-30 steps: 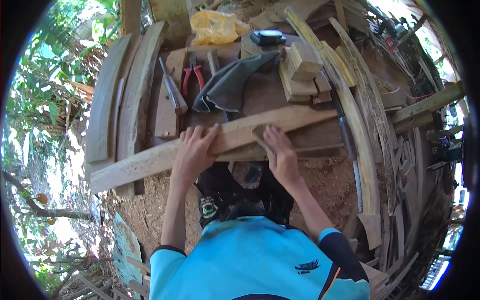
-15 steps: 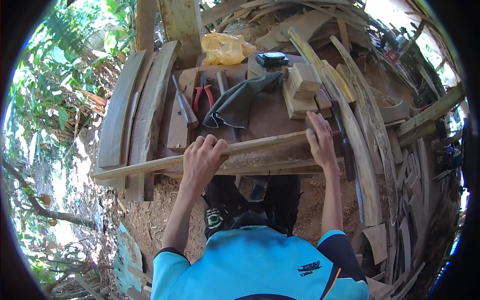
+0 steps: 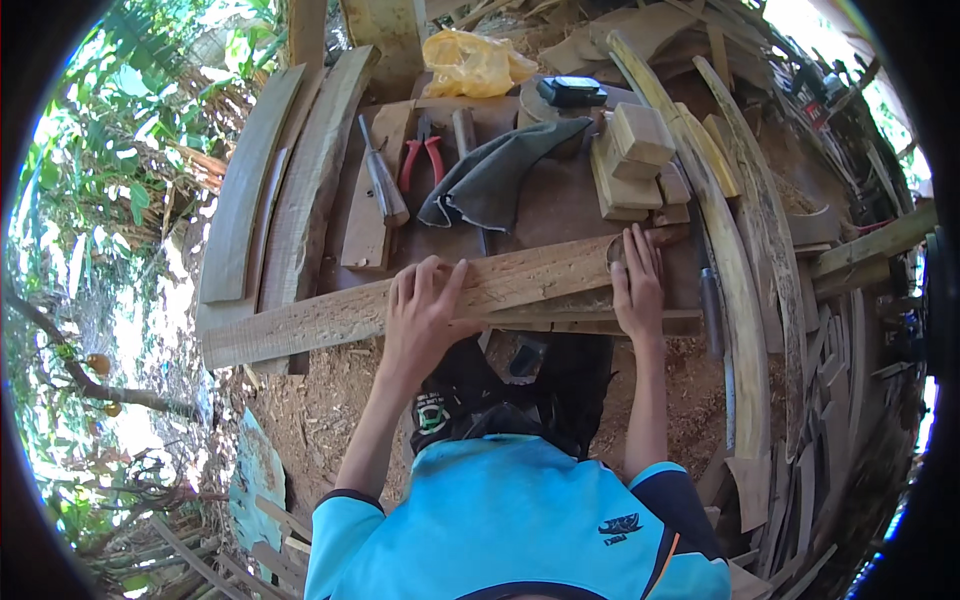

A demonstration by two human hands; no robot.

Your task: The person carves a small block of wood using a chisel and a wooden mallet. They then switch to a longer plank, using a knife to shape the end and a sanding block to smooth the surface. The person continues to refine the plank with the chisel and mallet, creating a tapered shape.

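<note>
A long, rough wooden plank [image 3: 545,272] lies slantwise in front of me, its broad, pitted face up and its left end past the bench edge. My left hand [image 3: 425,308] grips it near the middle, fingers over the face and thumb toward the near edge. At the plank's right end, my right hand [image 3: 638,285] holds on with fingers fairly straight; part of that end is hidden beneath them. Just beyond the plank are a dark grey cloth [image 3: 500,180], red-handled pliers [image 3: 422,155] and a wooden-handled chisel [image 3: 385,185].
Several boards [image 3: 255,190] lie at the bench's left. To the right are stacked wooden blocks [image 3: 635,150], a dark-handled tool [image 3: 710,305] and long curved timbers [image 3: 725,240]. A yellow plastic bag [image 3: 475,65] and a small black device [image 3: 572,91] sit at the back.
The plank has turned from nearly edge-on to showing its broad face. Both hands have turned with it and keep hold. The bench appears slightly higher and farther right in view.
</note>
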